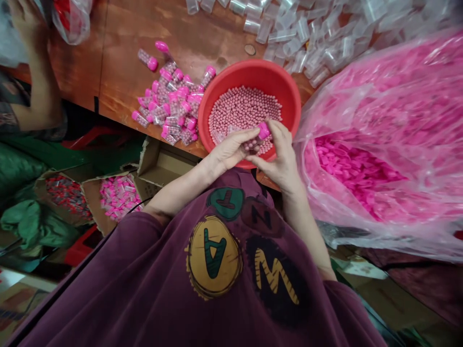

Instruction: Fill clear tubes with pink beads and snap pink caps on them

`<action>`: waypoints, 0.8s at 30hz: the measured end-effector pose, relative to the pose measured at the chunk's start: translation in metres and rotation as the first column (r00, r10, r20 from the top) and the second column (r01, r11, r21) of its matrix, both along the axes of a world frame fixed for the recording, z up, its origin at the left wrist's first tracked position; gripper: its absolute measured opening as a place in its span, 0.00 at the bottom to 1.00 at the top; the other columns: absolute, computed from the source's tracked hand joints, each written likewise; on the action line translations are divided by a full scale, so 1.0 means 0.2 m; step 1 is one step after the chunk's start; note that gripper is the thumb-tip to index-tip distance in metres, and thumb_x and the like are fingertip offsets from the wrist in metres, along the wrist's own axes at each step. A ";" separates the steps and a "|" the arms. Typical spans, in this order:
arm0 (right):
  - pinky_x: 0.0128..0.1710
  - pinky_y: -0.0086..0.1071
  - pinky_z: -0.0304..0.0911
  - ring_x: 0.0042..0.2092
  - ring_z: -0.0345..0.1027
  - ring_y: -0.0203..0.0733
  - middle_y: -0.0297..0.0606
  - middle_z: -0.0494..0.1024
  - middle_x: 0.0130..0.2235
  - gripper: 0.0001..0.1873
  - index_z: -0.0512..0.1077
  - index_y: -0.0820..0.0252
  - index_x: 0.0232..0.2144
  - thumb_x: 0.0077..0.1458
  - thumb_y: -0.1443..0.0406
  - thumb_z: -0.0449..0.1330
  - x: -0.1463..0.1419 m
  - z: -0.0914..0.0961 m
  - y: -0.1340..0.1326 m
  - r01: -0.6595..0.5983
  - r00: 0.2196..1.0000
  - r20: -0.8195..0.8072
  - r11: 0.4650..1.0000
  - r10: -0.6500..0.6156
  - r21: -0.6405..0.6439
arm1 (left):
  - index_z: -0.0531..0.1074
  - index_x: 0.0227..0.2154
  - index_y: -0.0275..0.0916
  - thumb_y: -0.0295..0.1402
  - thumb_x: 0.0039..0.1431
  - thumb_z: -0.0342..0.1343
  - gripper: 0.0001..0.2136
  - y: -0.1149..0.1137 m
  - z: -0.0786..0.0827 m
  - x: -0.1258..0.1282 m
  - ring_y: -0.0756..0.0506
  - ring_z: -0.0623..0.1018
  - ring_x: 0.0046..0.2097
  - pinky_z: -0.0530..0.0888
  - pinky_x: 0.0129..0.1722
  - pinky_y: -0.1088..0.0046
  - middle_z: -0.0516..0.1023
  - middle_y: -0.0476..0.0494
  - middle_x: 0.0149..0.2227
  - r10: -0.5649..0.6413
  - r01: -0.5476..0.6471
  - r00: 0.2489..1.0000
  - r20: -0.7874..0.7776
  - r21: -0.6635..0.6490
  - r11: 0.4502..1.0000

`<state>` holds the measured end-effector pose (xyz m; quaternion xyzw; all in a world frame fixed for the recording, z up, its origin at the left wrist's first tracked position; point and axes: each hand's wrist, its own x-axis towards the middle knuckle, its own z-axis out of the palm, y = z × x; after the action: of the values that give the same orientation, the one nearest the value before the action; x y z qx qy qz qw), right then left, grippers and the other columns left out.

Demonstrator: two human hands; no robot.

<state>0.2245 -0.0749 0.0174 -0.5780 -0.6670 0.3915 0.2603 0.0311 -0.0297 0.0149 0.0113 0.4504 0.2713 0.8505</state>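
Over a red bowl [293, 103] of pink beads [246, 106], my left hand [227, 149] holds a small clear bottle [252, 143] with pink beads inside. A bright pink cap [264, 130] sits on the bottle's end. My right hand [284, 156] curls round from the other side, its index finger against the cap and its thumb near the bottle's lower part. Left of the bowl lies a pile of bead-filled bottles [177, 103] with pink caps.
Empty clear tubes [304, 29] are heaped at the back of the wooden table [123, 58]. A large plastic bag [398, 96] of pink caps [354, 168] stands at right. Cardboard boxes [159, 166] sit below on the left. Another person's arm [41, 82] shows at upper left.
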 end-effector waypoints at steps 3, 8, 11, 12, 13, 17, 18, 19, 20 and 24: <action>0.85 0.70 0.64 0.81 0.69 0.69 0.50 0.74 0.80 0.54 0.61 0.43 0.85 0.69 0.36 0.73 0.00 -0.06 -0.04 -0.033 0.992 0.124 0.999 0.030 0.025 | 0.84 0.43 0.40 0.50 0.78 0.72 0.17 -0.01 -0.05 0.02 0.38 0.87 0.55 0.87 0.60 0.54 0.86 0.43 0.40 -0.032 0.033 0.999 -0.033 0.031 0.999; 0.84 0.73 0.63 0.79 0.69 0.70 0.56 0.75 0.77 0.51 0.62 0.51 0.83 0.68 0.43 0.71 0.01 -0.14 -0.04 -0.024 0.983 0.183 0.998 0.013 0.060 | 0.83 0.47 0.40 0.51 0.81 0.66 0.17 -0.07 -0.11 0.02 0.38 0.88 0.58 0.87 0.61 0.50 0.86 0.41 0.46 -0.146 0.162 0.985 -0.095 0.185 0.969; 0.82 0.77 0.63 0.77 0.71 0.73 0.57 0.76 0.75 0.50 0.64 0.52 0.82 0.66 0.43 0.71 0.02 -0.14 -0.05 -0.010 0.970 0.242 0.999 0.002 0.031 | 0.82 0.53 0.41 0.47 0.76 0.72 0.16 -0.11 -0.14 0.01 0.38 0.87 0.60 0.85 0.63 0.52 0.88 0.40 0.52 -0.186 0.259 0.953 -0.238 0.328 0.908; 0.80 0.78 0.64 0.75 0.72 0.73 0.57 0.77 0.74 0.49 0.65 0.51 0.81 0.67 0.43 0.71 0.02 -0.13 -0.05 -0.011 0.962 0.274 1.000 0.006 0.017 | 0.82 0.55 0.41 0.45 0.72 0.76 0.18 -0.11 -0.15 0.01 0.38 0.86 0.61 0.84 0.64 0.54 0.88 0.40 0.55 -0.182 0.300 0.931 -0.316 0.380 0.875; 0.79 0.78 0.64 0.74 0.72 0.73 0.57 0.78 0.73 0.47 0.66 0.50 0.80 0.67 0.43 0.70 0.01 -0.12 -0.05 -0.013 0.951 0.309 1.000 0.014 -0.006 | 0.82 0.56 0.40 0.42 0.68 0.79 0.20 -0.12 -0.16 0.02 0.38 0.86 0.61 0.83 0.65 0.55 0.88 0.39 0.56 -0.171 0.344 0.903 -0.394 0.427 0.836; 0.76 0.78 0.65 0.72 0.72 0.76 0.62 0.78 0.72 0.45 0.66 0.58 0.80 0.69 0.47 0.68 -0.03 -0.06 -0.03 0.001 0.900 0.433 0.993 0.049 -0.115 | 0.85 0.50 0.38 0.34 0.69 0.74 0.10 -0.10 -0.16 0.03 0.42 0.86 0.52 0.82 0.62 0.60 0.89 0.42 0.47 -0.152 0.413 0.857 -0.493 0.477 0.776; 0.75 0.78 0.65 0.72 0.71 0.76 0.63 0.77 0.73 0.46 0.65 0.60 0.81 0.69 0.48 0.68 -0.04 -0.05 -0.02 0.000 0.890 0.452 0.992 0.058 -0.127 | 0.86 0.47 0.38 0.34 0.72 0.72 0.07 -0.09 -0.16 0.04 0.43 0.85 0.49 0.83 0.59 0.61 0.89 0.44 0.44 -0.160 0.384 0.876 -0.455 0.457 0.803; 0.74 0.78 0.65 0.72 0.70 0.76 0.64 0.76 0.74 0.47 0.65 0.60 0.81 0.69 0.50 0.68 -0.05 -0.03 -0.02 -0.002 0.882 0.467 0.991 0.065 -0.134 | 0.85 0.44 0.38 0.34 0.74 0.70 0.05 -0.09 -0.14 0.04 0.45 0.85 0.47 0.83 0.57 0.63 0.88 0.45 0.42 -0.167 0.345 0.900 -0.403 0.425 0.837; 0.74 0.77 0.66 0.73 0.70 0.76 0.63 0.75 0.75 0.46 0.65 0.59 0.81 0.69 0.51 0.69 -0.06 -0.02 -0.01 -0.002 0.878 0.475 0.991 0.068 -0.137 | 0.85 0.42 0.38 0.35 0.76 0.69 0.06 -0.09 -0.13 0.04 0.46 0.84 0.44 0.83 0.55 0.65 0.87 0.46 0.41 -0.170 0.305 0.923 -0.347 0.383 0.872; 0.72 0.76 0.68 0.72 0.70 0.75 0.58 0.76 0.73 0.41 0.68 0.53 0.78 0.67 0.54 0.70 -0.07 -0.02 -0.02 0.006 0.887 0.459 0.991 0.058 -0.137 | 0.83 0.39 0.38 0.39 0.77 0.71 0.11 -0.10 -0.09 0.05 0.49 0.84 0.39 0.84 0.49 0.70 0.87 0.47 0.37 -0.147 0.196 0.965 -0.218 0.228 0.954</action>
<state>0.2100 -0.0798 0.0142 -0.6616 -0.6896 0.2904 0.0495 0.0406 -0.0500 -0.0027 0.1835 0.4931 0.2476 0.8136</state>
